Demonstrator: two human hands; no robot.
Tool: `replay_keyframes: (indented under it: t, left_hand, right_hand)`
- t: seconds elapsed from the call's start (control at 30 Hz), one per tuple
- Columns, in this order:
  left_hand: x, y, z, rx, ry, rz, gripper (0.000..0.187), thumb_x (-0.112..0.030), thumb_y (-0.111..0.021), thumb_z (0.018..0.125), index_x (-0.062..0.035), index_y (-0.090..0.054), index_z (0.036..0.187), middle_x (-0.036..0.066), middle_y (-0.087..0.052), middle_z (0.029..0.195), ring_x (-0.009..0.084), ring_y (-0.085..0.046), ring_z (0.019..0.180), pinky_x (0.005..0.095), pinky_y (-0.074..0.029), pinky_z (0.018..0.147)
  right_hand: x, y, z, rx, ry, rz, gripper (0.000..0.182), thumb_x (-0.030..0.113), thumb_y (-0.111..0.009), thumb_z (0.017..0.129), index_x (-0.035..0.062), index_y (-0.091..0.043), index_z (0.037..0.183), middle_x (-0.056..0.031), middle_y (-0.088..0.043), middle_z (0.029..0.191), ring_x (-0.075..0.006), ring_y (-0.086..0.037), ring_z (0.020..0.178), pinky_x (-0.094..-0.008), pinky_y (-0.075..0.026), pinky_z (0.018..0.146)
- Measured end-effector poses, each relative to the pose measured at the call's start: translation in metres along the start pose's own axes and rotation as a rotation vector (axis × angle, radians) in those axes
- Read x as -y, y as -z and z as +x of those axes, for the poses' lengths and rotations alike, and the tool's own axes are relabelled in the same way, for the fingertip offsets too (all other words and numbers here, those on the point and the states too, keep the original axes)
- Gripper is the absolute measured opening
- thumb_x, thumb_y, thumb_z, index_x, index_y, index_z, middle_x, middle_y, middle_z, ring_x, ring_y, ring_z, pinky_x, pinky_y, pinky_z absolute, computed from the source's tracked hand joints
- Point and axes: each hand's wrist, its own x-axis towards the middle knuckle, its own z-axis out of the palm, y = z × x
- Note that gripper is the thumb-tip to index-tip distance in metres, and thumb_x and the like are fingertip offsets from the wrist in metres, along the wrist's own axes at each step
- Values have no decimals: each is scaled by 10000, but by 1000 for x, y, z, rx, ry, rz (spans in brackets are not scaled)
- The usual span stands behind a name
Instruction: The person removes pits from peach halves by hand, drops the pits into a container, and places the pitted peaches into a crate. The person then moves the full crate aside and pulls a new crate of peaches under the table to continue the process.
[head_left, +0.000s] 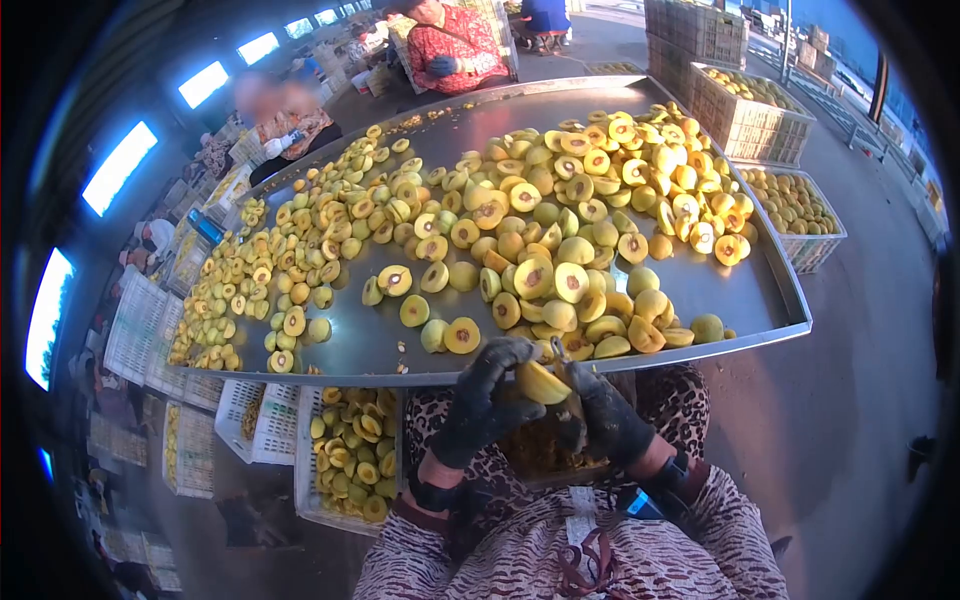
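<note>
Right now, your left hand point(474, 412) is pinching a peach half point(541, 383) between thumb and fingers, just beyond the near edge of the metal surface point(745, 290), right of its middle. Your right hand point(612, 415) is curling in close on the other side; whether it is gripping a tool or just the fruit, you cannot tell from this view. The half is hanging over a container point(545, 445) between your knees, so a slick glove or loosening thumb could be letting it drop. If something sharp is hiding in your right hand, a slip could be sending it toward your left fingers. Loose peach halves point(612, 346) are crowding the near edge; a bumping wrist could be knocking some over.
</note>
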Motion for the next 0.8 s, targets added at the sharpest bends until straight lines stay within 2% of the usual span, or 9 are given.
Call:
replay_keyframes:
  t: [0.07, 0.1, 0.13, 0.2, 0.23, 0.37, 0.57, 0.63, 0.8]
  left_hand:
    - [-8, -11, -10, 85, -48, 216, 717, -228, -786, 782, -17, -441, 1374, 114, -449, 1410, 218, -431, 1304, 380, -366, 1085]
    - [-23, -25, -13, -24, 8, -193, 676, -315, -681, 892, -13, -389, 1422, 136, -408, 1460, 228, -395, 1349, 384, -341, 1106]
    - [-20, -30, -17, -31, 6, -190, 676, -315, -681, 892, -13, -389, 1422, 136, -408, 1460, 228, -395, 1349, 384, -341, 1106]
    - [-10, -36, -30, -183, 339, -737, 647, -443, -485, 991, 28, -371, 1420, 135, -472, 1386, 225, -462, 1279, 329, -321, 1112]
    - [-5, -32, -31, -113, 436, -728, 607, -434, -392, 1028, 44, -378, 1401, 130, -493, 1354, 217, -481, 1253, 333, -362, 1091]
    - [22, -33, -34, -297, 501, -915, 566, -408, -420, 1024, 28, -396, 1385, 125, -505, 1328, 206, -497, 1228, 355, -411, 1059]
    - [17, -43, -18, -337, 354, -1038, 483, -316, -445, 1027, 37, -422, 1355, 154, -529, 1300, 234, -523, 1201, 376, -433, 1043]
    - [29, -42, -19, -219, 28, -82, 448, -256, -441, 1026, 46, -412, 1357, 181, -529, 1303, 274, -532, 1205, 387, -422, 1045]
    - [2, -52, -8, -229, -163, 49, 371, -182, -401, 1029, 69, -460, 1295, 193, -555, 1269, 275, -571, 1147, 377, -447, 1009]
  right_hand:
    - [6, -3, 6, 39, -61, 166, 268, 257, -597, 956, 22, -620, 1084, 32, -620, 826, -20, -544, 651, -211, -441, 555]
    - [7, -5, 8, 82, -118, 325, 259, 250, -608, 948, 25, -620, 1076, 33, -631, 838, -36, -566, 658, -228, -457, 560]
    - [1, -4, 15, 89, -120, 322, 259, 250, -608, 948, 25, -620, 1076, 33, -631, 838, -36, -566, 658, -228, -457, 560]
    - [-14, -4, 29, 39, 545, -367, 276, 254, -635, 920, 38, -614, 1090, -8, -660, 850, -107, -628, 675, -301, -493, 575]
    - [-16, 2, 29, -32, 596, -645, 264, 246, -653, 901, 42, -613, 1064, -55, -661, 814, -154, -638, 696, -332, -499, 613]
    - [-5, 11, 16, -339, 393, -520, 204, 198, -635, 913, 15, -603, 997, -74, -629, 721, -153, -601, 667, -318, -476, 618]
    - [-21, 3, -13, -78, 324, -551, 183, 174, -584, 943, -2, -590, 996, -102, -620, 738, -164, -566, 658, -335, -468, 628]
    - [-23, 6, -14, -82, 340, -651, 191, 165, -576, 944, -19, -584, 993, -155, -596, 738, -232, -554, 657, -357, -456, 640]
    - [-19, 1, -6, -85, 397, -568, 197, 167, -572, 945, -21, -580, 1003, -175, -597, 766, -250, -560, 676, -364, -454, 646]
